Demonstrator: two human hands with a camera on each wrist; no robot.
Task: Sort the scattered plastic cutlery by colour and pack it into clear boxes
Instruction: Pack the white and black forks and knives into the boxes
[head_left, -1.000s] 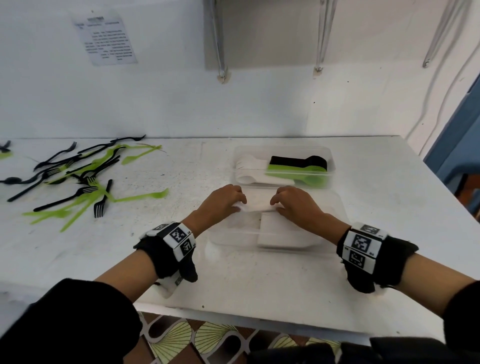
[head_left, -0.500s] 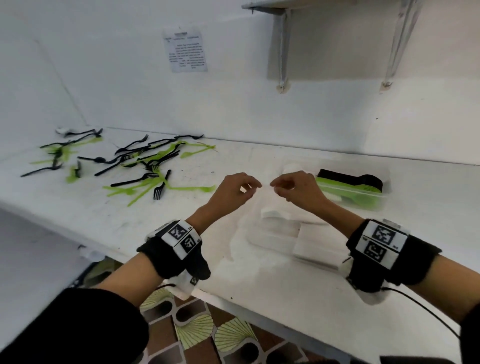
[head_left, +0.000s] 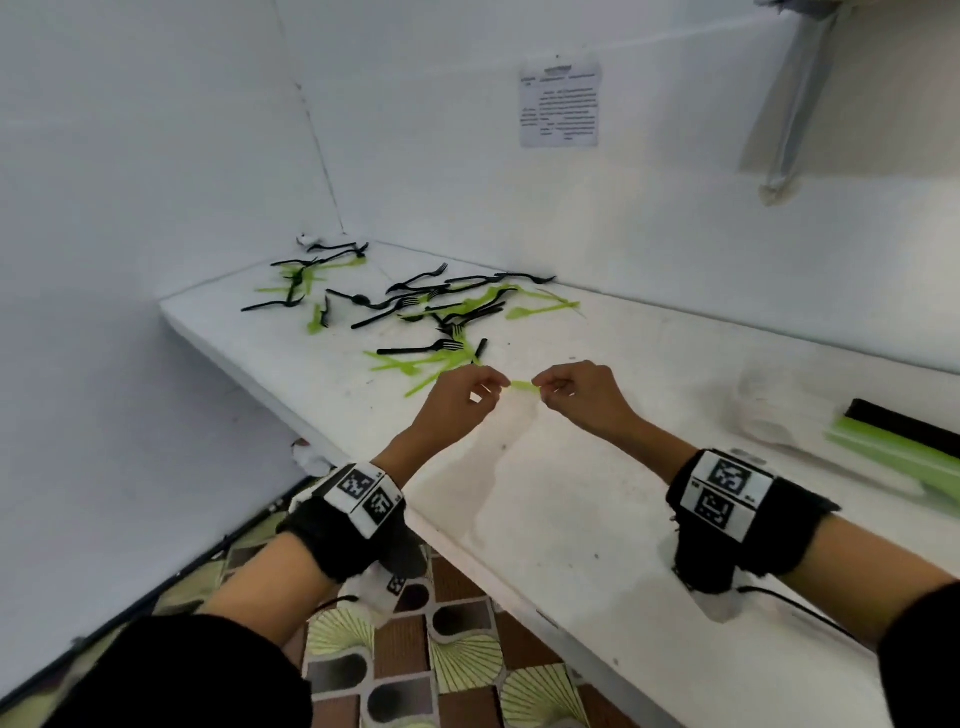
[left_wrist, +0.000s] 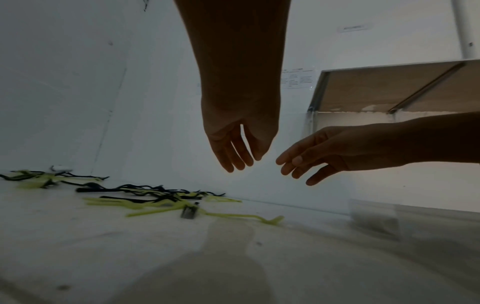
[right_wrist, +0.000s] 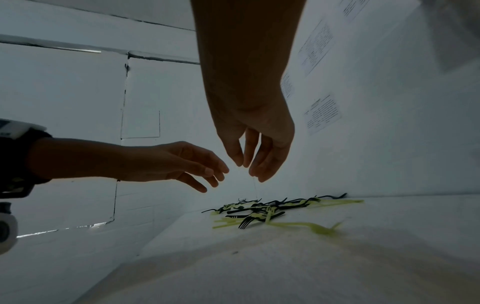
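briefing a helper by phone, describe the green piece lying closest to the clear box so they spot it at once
On the white counter, loose black and green cutlery spreads out from the wall corner. At the pile's edge nearest the clear box lies one green piece. Unlike the tangled rest, its end sticks out alone over bare counter.

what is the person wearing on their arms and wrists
Black sleeves pushed up the forearms. Each wrist carries a black fabric wrist strap bearing white tags with square black-and-white markers; the right strap also trails a thin black cable. The fingers are bare.
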